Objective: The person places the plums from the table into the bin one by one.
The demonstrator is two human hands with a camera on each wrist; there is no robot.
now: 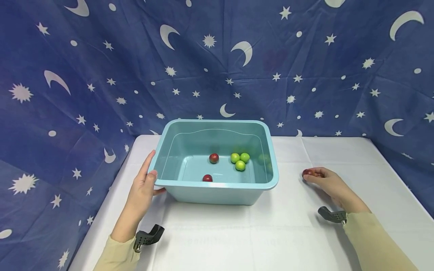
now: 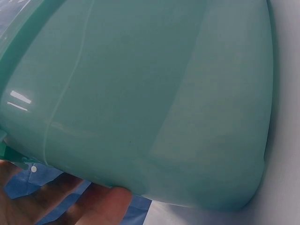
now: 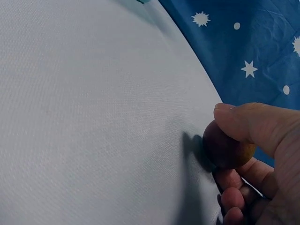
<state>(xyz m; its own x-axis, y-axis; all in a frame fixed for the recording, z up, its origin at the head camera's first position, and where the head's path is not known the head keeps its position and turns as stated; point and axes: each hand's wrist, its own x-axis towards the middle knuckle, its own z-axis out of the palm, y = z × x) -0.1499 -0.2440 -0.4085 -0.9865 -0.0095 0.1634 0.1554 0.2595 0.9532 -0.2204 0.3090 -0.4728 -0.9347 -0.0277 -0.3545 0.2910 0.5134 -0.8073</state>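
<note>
A light blue plastic basin [image 1: 217,185] stands on the table at the centre. My left hand [image 1: 142,188] holds its front left corner, the thumb at the rim and other fingers along and below the outer wall. In the left wrist view the fingertips [image 2: 119,199] lie against the basin's side [image 2: 140,93]. Over to the right, my right hand [image 1: 330,184] pinches a dark red plum [image 1: 307,173] between thumb and fingers. The right wrist view shows this plum [image 3: 227,147] close over the white cloth, casting a shadow.
Inside the basin lie two dark red plums, one at the middle [image 1: 214,158] and one nearer the front wall [image 1: 207,178]. Three small green fruits [image 1: 240,165] cluster at its right. A white cloth [image 1: 217,241] covers the table; a blue star-patterned curtain [image 1: 203,94] hangs behind.
</note>
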